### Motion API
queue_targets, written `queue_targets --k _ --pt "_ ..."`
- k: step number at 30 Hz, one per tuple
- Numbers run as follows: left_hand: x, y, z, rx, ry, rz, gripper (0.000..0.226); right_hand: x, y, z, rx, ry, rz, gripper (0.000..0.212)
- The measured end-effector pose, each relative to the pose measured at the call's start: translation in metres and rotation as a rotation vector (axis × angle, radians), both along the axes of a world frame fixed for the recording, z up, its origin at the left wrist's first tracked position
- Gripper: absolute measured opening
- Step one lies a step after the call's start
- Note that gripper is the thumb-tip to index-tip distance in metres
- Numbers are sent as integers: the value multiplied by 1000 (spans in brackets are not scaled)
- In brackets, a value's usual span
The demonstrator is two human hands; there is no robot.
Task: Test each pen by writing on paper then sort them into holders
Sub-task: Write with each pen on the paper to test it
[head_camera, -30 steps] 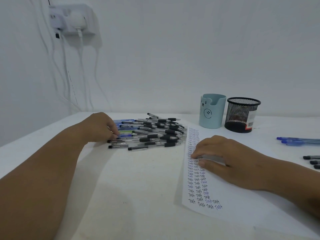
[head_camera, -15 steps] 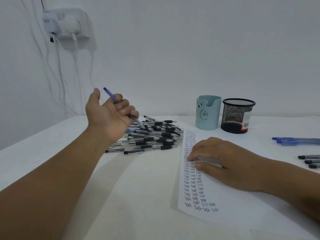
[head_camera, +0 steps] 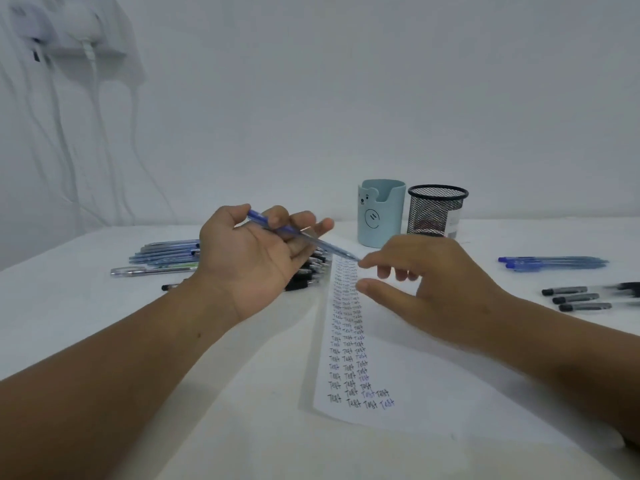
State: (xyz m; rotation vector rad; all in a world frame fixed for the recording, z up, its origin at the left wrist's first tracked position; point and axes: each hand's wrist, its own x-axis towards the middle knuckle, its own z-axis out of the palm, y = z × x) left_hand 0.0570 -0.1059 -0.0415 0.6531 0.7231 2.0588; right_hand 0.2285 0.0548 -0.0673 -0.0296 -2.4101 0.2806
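Left grip: my left hand (head_camera: 256, 258) holds one blue pen (head_camera: 298, 235) in curled fingers, above the pile.
Right grip: my right hand (head_camera: 426, 289) is wide, fingers loose — the forefinger meets the pen tip over the paper (head_camera: 398, 368).
Holders: two — a pale blue cup (head_camera: 380, 213) and a black mesh cup (head_camera: 437, 209), side by side.
Sorted pens: about three blue pens (head_camera: 554, 263) and three black pens (head_camera: 578, 299), right.
Pile of pens (head_camera: 166, 252): too many to count.
Surface: white worktop (head_camera: 104, 341), white wall.

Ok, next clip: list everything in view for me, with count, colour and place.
blue pen: one, in the left hand
pen pile: many, black and blue, table left
paper: one white sheet, rows of "Test", centre
bear holder: one, light blue, back centre
mesh holder: one, black, right of the bear holder
blue pens: a few, table right
black pens: at least three, right edge
wall socket: white, cables hanging, upper left
left hand: grips the blue pen
right hand: fingers reach for the pen tip, above the paper
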Motion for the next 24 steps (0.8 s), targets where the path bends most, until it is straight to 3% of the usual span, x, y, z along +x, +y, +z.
queue_targets --k 3,6,11,13,15,17,19,21,24 --pt "9 4 -3 -89 143 -43 30 -1 -6 6 80 53 -101 42" --pt "13 5 -5 -144 237 -109 33 -1 -6 8 77 73 -179 30" --pt "14 4 -6 -223 462 -140 44 1 -1 11 50 -80 -266 12" --pt "10 9 -6 -324 615 -31 47 2 2 11 -54 -111 -294 10" --pt "6 7 -7 -490 851 89 36 5 3 12 -200 -127 -257 19" --pt "-1 1 -10 -597 1231 97 28 10 -3 17 -466 -208 -113 30" --pt "-5 -9 -13 -623 1580 5 36 14 -12 18 -755 -284 69 36" --pt "-1 -15 -12 -650 1699 -42 41 17 -22 18 -920 -362 204 35" --pt "2 -12 -11 -617 1744 -66 42 19 -34 13 -962 -453 321 38"
